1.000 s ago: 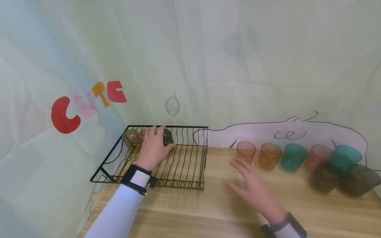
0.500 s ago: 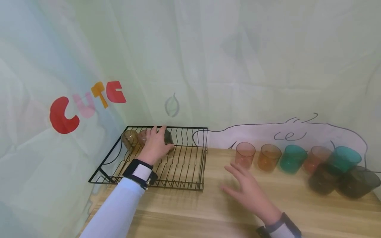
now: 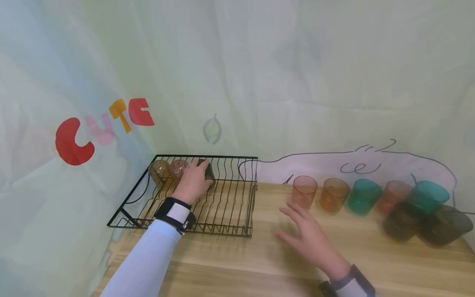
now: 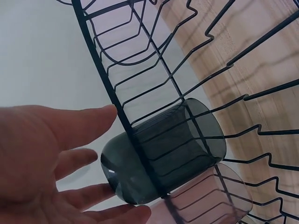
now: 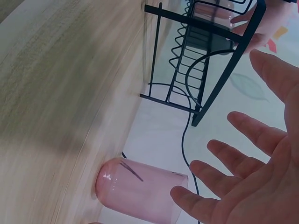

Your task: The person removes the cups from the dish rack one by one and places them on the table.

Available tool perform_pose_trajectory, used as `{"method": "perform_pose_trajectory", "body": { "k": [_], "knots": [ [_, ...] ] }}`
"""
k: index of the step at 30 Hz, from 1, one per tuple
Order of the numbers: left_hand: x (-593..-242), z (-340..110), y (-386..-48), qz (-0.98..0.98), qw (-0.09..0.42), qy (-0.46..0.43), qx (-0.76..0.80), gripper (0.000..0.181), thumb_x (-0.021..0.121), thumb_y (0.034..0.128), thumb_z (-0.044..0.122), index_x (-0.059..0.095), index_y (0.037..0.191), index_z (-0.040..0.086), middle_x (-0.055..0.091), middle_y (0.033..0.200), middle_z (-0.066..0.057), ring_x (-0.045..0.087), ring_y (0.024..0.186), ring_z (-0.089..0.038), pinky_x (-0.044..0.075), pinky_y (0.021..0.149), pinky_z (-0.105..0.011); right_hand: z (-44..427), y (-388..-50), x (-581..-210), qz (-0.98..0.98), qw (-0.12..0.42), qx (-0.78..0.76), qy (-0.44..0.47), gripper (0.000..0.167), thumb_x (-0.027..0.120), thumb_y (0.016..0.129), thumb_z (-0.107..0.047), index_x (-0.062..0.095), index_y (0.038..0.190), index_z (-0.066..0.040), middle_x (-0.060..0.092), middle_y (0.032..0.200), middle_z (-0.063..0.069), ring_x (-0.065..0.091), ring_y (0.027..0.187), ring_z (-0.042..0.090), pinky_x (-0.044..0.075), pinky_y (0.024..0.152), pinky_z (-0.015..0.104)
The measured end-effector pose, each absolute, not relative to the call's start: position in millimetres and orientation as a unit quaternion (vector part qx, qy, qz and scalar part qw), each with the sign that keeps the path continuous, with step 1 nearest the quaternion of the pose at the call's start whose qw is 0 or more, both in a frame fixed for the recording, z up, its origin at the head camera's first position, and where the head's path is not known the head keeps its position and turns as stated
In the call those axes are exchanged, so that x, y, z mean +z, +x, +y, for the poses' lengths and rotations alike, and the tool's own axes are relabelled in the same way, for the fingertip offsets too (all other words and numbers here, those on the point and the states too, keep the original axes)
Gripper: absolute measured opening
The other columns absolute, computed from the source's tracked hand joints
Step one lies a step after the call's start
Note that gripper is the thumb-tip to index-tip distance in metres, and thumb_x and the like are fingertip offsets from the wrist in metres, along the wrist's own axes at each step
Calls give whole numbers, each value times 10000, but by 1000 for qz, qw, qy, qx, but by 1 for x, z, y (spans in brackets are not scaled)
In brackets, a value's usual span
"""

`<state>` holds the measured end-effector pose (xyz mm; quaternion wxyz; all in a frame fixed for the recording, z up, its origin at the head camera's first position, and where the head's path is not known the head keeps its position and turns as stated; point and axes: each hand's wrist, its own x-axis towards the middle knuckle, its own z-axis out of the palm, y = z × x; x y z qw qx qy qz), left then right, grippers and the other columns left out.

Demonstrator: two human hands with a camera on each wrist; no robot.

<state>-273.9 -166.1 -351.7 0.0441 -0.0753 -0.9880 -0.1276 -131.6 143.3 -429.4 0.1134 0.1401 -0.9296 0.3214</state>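
Pale cloth (image 3: 315, 82) backs our tabletop (image 3: 230, 268) in the head view, our left hand (image 3: 191, 184) at a dark cup (image 3: 209, 172) in the rack (image 3: 237, 157). From the left wrist, its fingers (image 4: 88, 195) spread by the cup's upturned base, wires (image 4: 280, 132) seemingly bracing it, a pink cup (image 4: 210, 200) crowding one side. From the right wrist, our spread right hand (image 5: 257, 177) hangs near an upright tumbler (image 5: 140, 191).
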Motion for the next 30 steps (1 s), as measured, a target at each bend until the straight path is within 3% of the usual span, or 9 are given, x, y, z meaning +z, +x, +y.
{"method": "perform_pose_trajectory", "body": {
  "k": [7, 16, 24, 30],
  "knots": [
    [-353, -167, -273, -987, 49, -72, -138, 597, 652, 870, 174, 407, 1404, 69, 288, 1461, -290, 291, 1325, -495, 335, 1046, -609, 143, -132, -429, -934, 105, 315, 134, 706, 576, 774, -662, 517, 1324, -223, 362, 1491, 40, 373, 1347, 308, 370, 1043, 557],
    [-354, -165, -272, -988, 69, -79, -117, 621, 659, 865, 170, 393, 1408, 34, 353, 1336, -299, 418, 1195, -450, 483, 906, -514, 142, -131, -430, -932, 101, 320, 133, 695, 581, 777, -651, 521, 1321, -222, 371, 1485, 49, 383, 1340, 311, 371, 1045, 553],
    [-356, -168, -268, -988, 88, -79, -101, 630, 752, 782, 181, 481, 1333, 40, 415, 1284, -320, 398, 1172, -469, 482, 880, -548, 141, -130, -431, -928, 93, 330, 142, 689, 602, 780, -626, 523, 1319, -203, 364, 1488, 66, 391, 1334, 319, 374, 1051, 538],
    [-355, -168, -267, -986, 92, -101, -100, 602, 730, 791, 136, 447, 1302, -7, 521, 1241, -280, 504, 1120, -452, 480, 883, -539, 141, -131, -430, -927, 99, 332, 143, 641, 669, 788, -535, 534, 1310, -189, 378, 1480, 69, 400, 1327, 323, 380, 1044, 542]
  ]
}}
